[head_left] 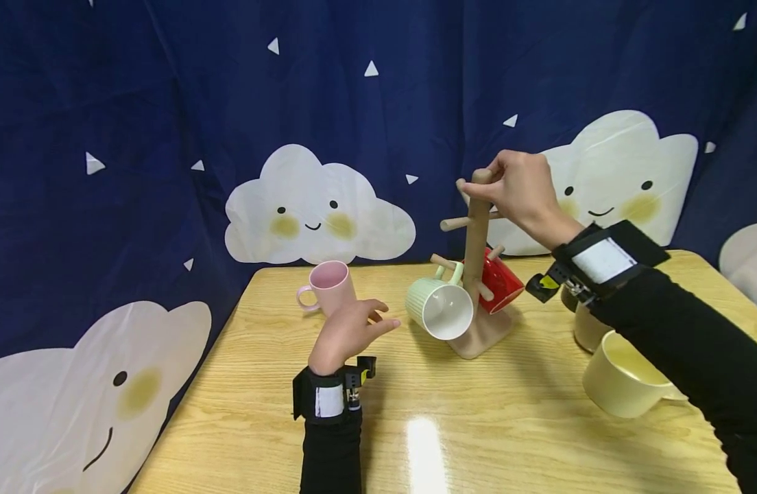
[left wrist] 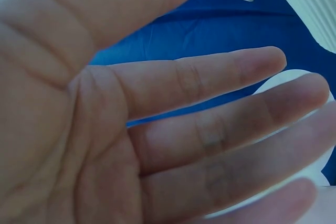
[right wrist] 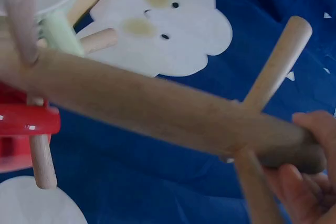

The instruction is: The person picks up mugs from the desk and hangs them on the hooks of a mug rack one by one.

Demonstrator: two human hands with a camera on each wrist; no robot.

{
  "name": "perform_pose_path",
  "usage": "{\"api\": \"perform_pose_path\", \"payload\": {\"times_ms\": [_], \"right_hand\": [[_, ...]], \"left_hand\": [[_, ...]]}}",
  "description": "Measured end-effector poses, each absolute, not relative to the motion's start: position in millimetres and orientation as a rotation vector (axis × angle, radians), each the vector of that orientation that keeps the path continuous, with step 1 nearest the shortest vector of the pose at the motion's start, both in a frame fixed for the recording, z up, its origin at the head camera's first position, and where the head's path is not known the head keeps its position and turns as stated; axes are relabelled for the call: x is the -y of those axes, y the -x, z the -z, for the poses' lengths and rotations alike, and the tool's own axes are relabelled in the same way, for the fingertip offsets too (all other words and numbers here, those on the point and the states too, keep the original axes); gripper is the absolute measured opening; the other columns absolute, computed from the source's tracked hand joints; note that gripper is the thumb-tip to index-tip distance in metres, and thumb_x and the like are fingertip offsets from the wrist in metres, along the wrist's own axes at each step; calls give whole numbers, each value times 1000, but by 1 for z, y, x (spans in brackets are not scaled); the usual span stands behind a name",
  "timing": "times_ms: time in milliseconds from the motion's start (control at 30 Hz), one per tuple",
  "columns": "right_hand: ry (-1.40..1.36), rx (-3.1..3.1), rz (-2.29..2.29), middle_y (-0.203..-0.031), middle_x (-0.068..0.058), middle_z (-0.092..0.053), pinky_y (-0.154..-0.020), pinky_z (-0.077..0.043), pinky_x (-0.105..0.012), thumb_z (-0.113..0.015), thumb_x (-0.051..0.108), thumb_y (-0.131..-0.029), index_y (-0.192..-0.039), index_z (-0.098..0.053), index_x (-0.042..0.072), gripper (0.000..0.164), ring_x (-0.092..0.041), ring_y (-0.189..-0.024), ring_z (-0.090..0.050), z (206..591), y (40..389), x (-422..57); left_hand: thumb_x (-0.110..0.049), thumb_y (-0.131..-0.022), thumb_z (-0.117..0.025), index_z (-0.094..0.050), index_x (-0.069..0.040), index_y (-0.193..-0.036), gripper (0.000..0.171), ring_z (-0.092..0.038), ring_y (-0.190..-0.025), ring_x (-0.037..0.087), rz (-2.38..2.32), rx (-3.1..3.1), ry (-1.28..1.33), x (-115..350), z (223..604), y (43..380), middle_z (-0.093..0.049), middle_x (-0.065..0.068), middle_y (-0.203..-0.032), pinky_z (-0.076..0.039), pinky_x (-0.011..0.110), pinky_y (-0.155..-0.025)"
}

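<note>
A wooden mug tree (head_left: 475,247) stands on the table, and my right hand (head_left: 522,190) grips the top of its post. In the right wrist view the thumb and fingers wrap the post's end (right wrist: 294,150). From lower pegs hang a pale green mug (head_left: 440,307), its mouth facing forward, and a red mug (head_left: 500,280) behind the post. My left hand (head_left: 347,333) is held over the table, left of the green mug and apart from it, fingers spread and holding nothing. Just behind that hand a pink mug (head_left: 332,287) stands upright, its handle to the left.
At the right a yellow mug (head_left: 622,377) stands near a greyish mug (head_left: 590,328), both partly covered by my right sleeve. A darker thing behind them is mostly hidden. The light wood table (head_left: 261,425) ends at a blue curtain (head_left: 169,137) printed with clouds.
</note>
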State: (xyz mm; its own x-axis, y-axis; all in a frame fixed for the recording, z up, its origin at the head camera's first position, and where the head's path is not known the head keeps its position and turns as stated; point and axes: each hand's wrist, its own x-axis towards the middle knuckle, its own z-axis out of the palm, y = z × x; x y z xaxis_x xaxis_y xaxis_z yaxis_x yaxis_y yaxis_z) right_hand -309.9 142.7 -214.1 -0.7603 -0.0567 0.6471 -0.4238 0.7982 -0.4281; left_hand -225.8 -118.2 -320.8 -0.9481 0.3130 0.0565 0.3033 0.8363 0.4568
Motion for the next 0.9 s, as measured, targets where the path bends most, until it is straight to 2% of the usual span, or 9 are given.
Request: {"api": "perform_pose_path", "payload": {"times_ms": [233, 467, 533, 633, 733, 800, 900], "right_hand": [[-292, 2348, -789, -78, -22, -66, -49, -46, -24, -72, 29, -77, -77, -62, -5, 36, -30, -68, -61, 215, 313, -135], [-287, 2407, -764, -79, -21, -65, -50, -46, -24, -74, 32, -76, -80, -61, -4, 39, -30, -69, -60, 211, 310, -133], [-284, 2468, -758, -85, -20, -64, -56, -48, -28, -74, 36, -76, -88, -62, -3, 43, -29, -74, -60, 207, 307, -133], [-270, 2552, -761, -105, -20, -64, -75, -50, -39, -71, 46, -76, -108, -60, -1, 58, -32, -94, -59, 199, 298, -136], [-263, 2526, -787, -123, -20, -58, -92, -43, -48, -67, 51, -77, -123, -54, 2, 69, -35, -113, -53, 193, 281, -145], [-261, 2436, -818, -126, -19, -57, -95, -40, -50, -66, 49, -79, -124, -54, 2, 66, -36, -117, -51, 194, 266, -156], [-208, 2326, -846, -120, -18, -61, -92, -39, -47, -66, 44, -81, -118, -60, 4, 55, -37, -114, -53, 205, 242, -179]], "left_hand": [[-38, -87, -60, -64, -7, -113, 40, -64, -88, 23, -728, -3002, -521, 118, 320, 225, -69, 10, -99, -51, 32, -71], [-38, -87, -60, -64, -6, -112, 40, -65, -89, 23, -715, -3011, -533, 118, 319, 224, -69, 10, -99, -51, 34, -74], [-38, -87, -60, -64, -7, -113, 40, -64, -90, 23, -715, -3009, -526, 118, 318, 225, -69, 10, -99, -50, 34, -74], [-38, -87, -59, -64, -7, -113, 41, -64, -90, 23, -714, -3004, -522, 118, 318, 225, -69, 10, -100, -50, 34, -74], [-39, -88, -59, -64, -7, -113, 41, -64, -90, 22, -724, -2999, -521, 119, 319, 225, -69, 9, -100, -50, 33, -74], [-40, -87, -59, -64, -7, -113, 41, -64, -90, 22, -724, -3001, -517, 120, 319, 225, -69, 9, -100, -50, 33, -74], [-40, -88, -58, -64, -8, -113, 41, -64, -91, 22, -720, -3009, -515, 121, 319, 224, -69, 9, -100, -50, 33, -74]]}}
